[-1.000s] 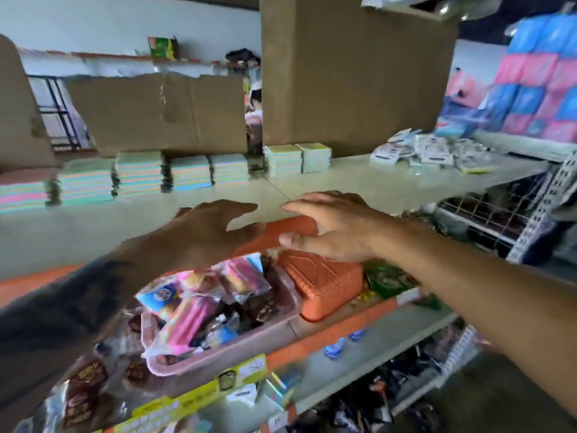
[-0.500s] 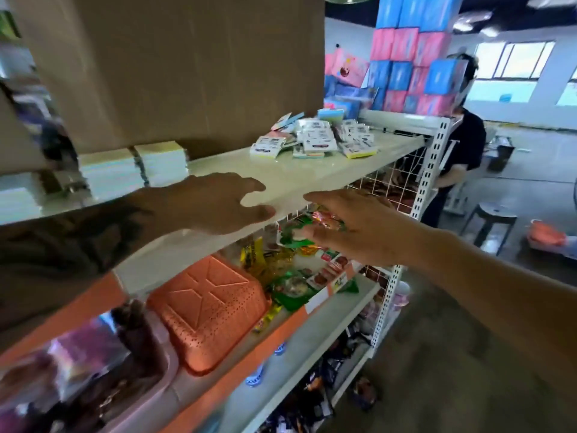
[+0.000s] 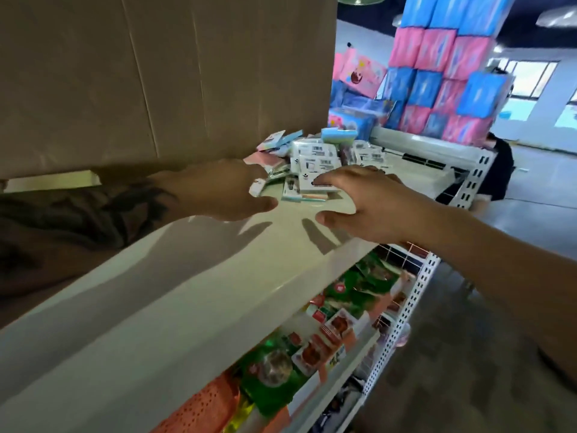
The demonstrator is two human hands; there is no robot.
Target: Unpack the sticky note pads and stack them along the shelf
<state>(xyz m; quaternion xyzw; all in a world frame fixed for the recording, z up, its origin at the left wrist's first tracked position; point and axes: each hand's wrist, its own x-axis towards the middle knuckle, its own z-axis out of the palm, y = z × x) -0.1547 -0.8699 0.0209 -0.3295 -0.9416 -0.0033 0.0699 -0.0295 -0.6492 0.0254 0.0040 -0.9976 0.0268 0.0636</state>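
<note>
Both hands out over the white shelf (image 3: pixel 193 276), at the near edge of a loose heap of packs (image 3: pixel 315 160) — wrapped sticky note pads with barcode labels, lying at the shelf's right end.

Left hand (image 3: pixel 215 190): palm down, thumb stretched toward the right, fingers reaching into the heap; a small white pack (image 3: pixel 257 186) right at the fingertips. Fingertips partly hidden, so cannot tell whether pinching it or only touching.

Right hand (image 3: pixel 359 201): palm down, fingers loosely spread, fingertips on top of a pack with pastel edges (image 3: pixel 312 190) at the front of the heap; thumb apart below, over bare shelf. No closed grip seen.

Shadows of both hands on the shelf surface beneath.

Behind the left arm, a big cardboard box (image 3: pixel 162 73) standing on the shelf, just beside the heap. One pad (image 3: pixel 53 180) showing at far left, under the box edge.

Below, a lower shelf with snack packets (image 3: pixel 331 326) and an orange basket (image 3: pixel 203 410). Further back, stacked pink and blue bundles (image 3: pixel 443 76).
</note>
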